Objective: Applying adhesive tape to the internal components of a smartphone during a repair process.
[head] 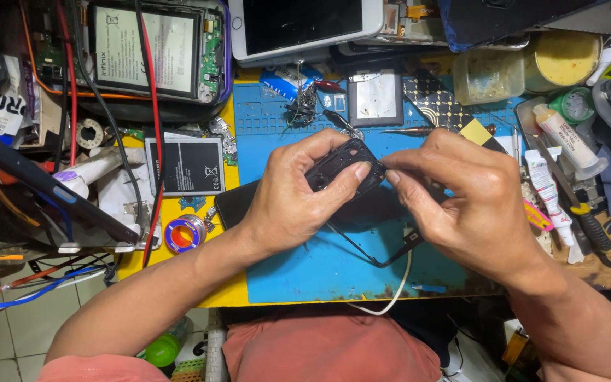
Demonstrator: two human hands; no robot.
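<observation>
- Both forearms reach up from the bottom edge over a blue work mat (pixel 319 272), the landmark at the centre of a crowded repair bench.
- Above the mat's middle, the left hand (pixel 288 205) wraps a black phone frame (pixel 341 166), thumb and fingers clamped on its upper corner.
- Meeting it from the mat's right side, the right hand (pixel 472 201) has thumb and forefinger pinched together on the same corner; whatever sits between the fingertips is too small to tell.
- Hands cover most of the frame; its thin lower edge shows beneath them, slanting across the mat.
- A white cable (pixel 399 286) curls off the mat's front edge.
- Left of the mat: a flat black battery (pixel 184 166), a small solder reel (pixel 184 233), red and black leads.
- Beyond the mat's far edge: an opened tablet (pixel 153 49) and a white device (pixel 302 28).
- Right of the mat: tubes (pixel 567 138), a yellow tub (pixel 563 60) and black-handled pliers (pixel 599 233).
</observation>
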